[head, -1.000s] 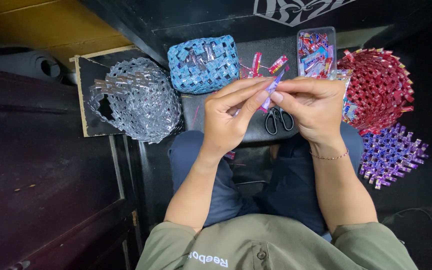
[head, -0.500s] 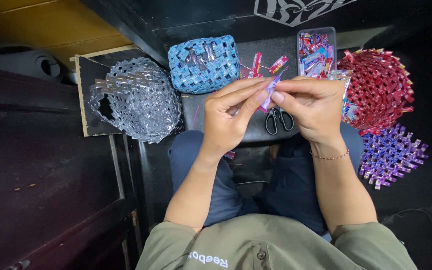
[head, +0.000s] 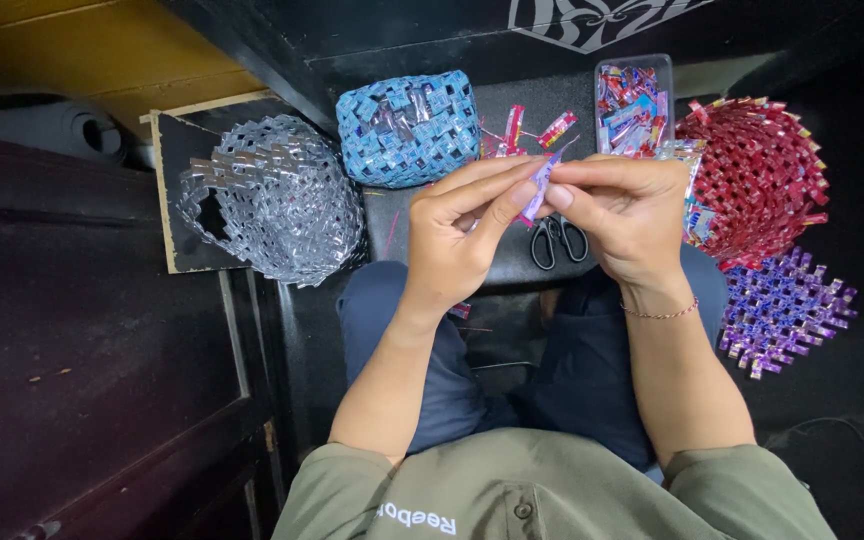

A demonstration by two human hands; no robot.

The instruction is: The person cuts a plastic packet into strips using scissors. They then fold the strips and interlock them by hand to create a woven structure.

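just above the black scissors (head: 558, 241), both hands pinch one small folded wrapper strip (head: 538, 187), its long axis running upright between them, the left hand (head: 467, 235) and the right hand (head: 620, 215) equally close.

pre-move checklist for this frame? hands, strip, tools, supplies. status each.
1. Strip pinched by both hands: ok, left hand and right hand meet on it.
2. Strip's fold state: cannot tell, fingers cover most of it.
3. Scissors within reach: ok, lying on the board under the hands, untouched.
4. Supply box stocked: ok, wrappers fill it.
5. Loose pieces on the board: ok, clear of the hands.
6. Baskets clear of the hands: ok, blue basket, silver basket, red basket sit aside.
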